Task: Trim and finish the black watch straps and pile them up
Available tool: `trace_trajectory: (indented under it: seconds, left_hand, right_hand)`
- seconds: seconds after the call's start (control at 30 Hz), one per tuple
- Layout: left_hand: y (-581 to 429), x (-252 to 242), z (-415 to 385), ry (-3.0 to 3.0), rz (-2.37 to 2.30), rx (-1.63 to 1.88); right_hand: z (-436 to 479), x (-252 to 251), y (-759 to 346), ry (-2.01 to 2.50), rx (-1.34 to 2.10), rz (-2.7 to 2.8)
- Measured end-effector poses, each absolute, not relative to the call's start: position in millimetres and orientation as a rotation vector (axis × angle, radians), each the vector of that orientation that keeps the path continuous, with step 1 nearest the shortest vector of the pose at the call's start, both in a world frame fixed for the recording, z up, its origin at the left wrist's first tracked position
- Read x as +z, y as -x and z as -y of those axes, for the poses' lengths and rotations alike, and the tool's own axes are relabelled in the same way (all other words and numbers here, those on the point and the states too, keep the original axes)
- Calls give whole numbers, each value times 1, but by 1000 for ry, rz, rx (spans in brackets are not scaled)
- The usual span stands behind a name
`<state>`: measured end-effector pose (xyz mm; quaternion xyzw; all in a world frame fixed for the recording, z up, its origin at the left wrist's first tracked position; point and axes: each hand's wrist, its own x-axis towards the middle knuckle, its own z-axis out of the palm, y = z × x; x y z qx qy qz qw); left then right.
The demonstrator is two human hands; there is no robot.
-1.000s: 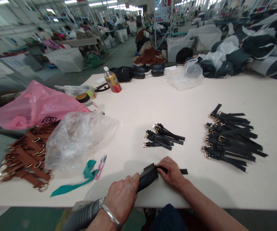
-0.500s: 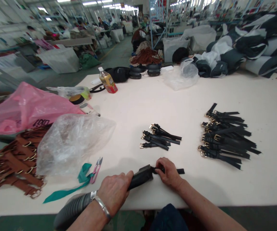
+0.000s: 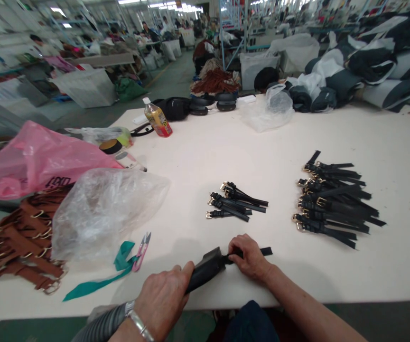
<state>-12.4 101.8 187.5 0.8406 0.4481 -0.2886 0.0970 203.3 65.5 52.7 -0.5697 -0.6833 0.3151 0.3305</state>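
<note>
My left hand (image 3: 165, 295) is wrapped round a black hose nozzle (image 3: 207, 270), the end of a grey ribbed hose (image 3: 107, 324) that runs under my wrist. The nozzle's wide mouth points right, close to my right hand (image 3: 248, 255). There my closed fingers pinch a short black strap (image 3: 266, 251); its right end sticks out flat and its left end reaches to the nozzle mouth. My fingers cover the strap's middle. Beyond my hands lies a small group of black buckle straps (image 3: 237, 204) with gold buckles.
A larger pile of black straps (image 3: 336, 204) lies right. To the left are pink thread snips (image 3: 142, 252), a teal ribbon (image 3: 94, 287), a clear plastic bag (image 3: 108, 213), brown straps (image 3: 30, 242) and a pink bag (image 3: 48, 156). A drink bottle (image 3: 158, 118) stands farther back.
The nozzle and my left hand have shifted slightly down and left, and the nozzle has tilted a little. My right hand keeps its pinch on the strap almost in place.
</note>
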Motion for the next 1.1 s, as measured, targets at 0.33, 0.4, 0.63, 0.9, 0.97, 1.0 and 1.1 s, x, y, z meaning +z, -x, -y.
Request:
trace_trajectory:
  seconds: [0.33,0.4,0.63,0.9,0.97,1.0,1.1]
  left_hand:
    - [-3,191,-84,-2403,-1335,-905]
    - [-2,188,-84,-2412,-1342,-883]
    - [-2,189,-81,-2371,-1356,-945]
    - [9,182,-82,-2354,-1374,-908]
    - [7,182,-82,-2367,-1363,-891]
    - [5,181,-82,-2383,-1353,-871]
    - [5,176,-84,-2419,-1329,-795]
  right_hand:
    - [-66,56,-206,1433,864,1846]
    - [-66,56,-206,1431,866,1850]
    - [-66,54,-206,1416,853,1875]
    - [-65,53,-206,1397,832,1899]
    - [-65,53,-207,1395,843,1888]
    - [-66,53,-207,1395,853,1875]
    - [-65,53,-207,1387,881,1826]
